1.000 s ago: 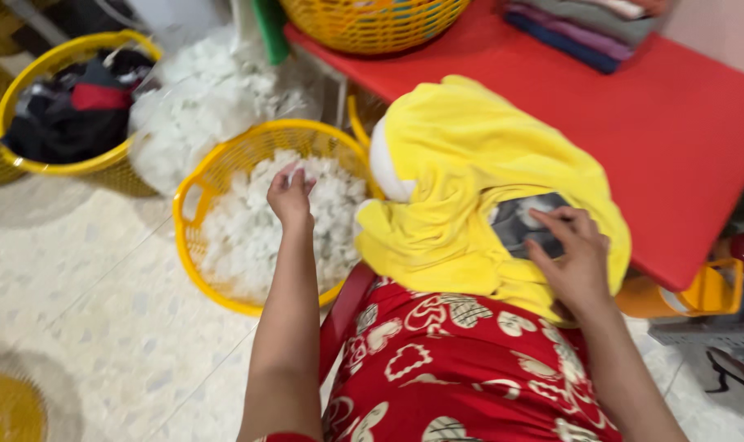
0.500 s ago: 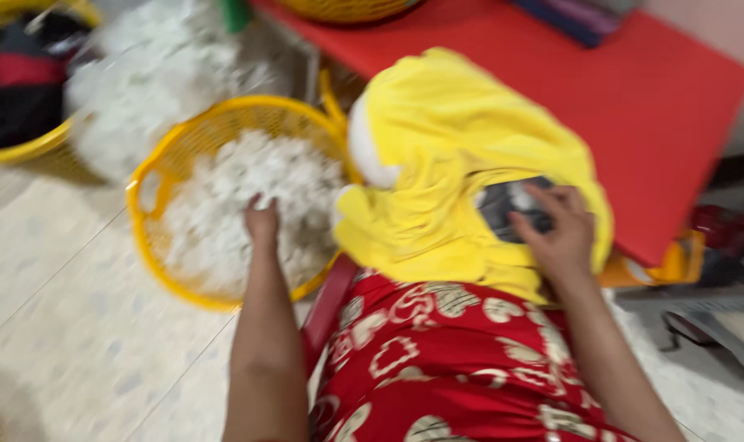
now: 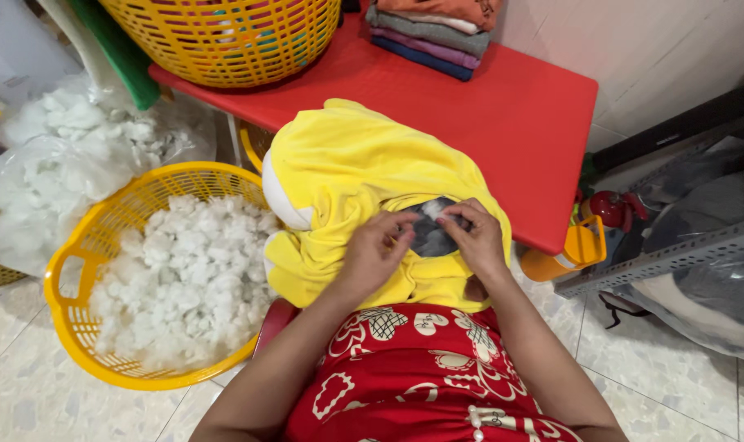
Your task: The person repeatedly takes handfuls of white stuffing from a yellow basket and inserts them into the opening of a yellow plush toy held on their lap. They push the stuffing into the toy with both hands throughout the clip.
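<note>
red table (image 3: 503,123) | folded clothes (image 3: 433,33) | empty yellow basket (image 3: 225,37) | bagged stuffing (image 3: 53,164)

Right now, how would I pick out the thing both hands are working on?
Start at the red table. Over its near edge lies a yellow plush cover, with the left hand and right hand at its grey opening. Nothing else is soft yellow cloth; the yellow baskets are plastic mesh.

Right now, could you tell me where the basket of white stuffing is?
In the head view, the yellow basket of white stuffing sits on the floor at the person's left, beside the yellow plush cover.
</note>
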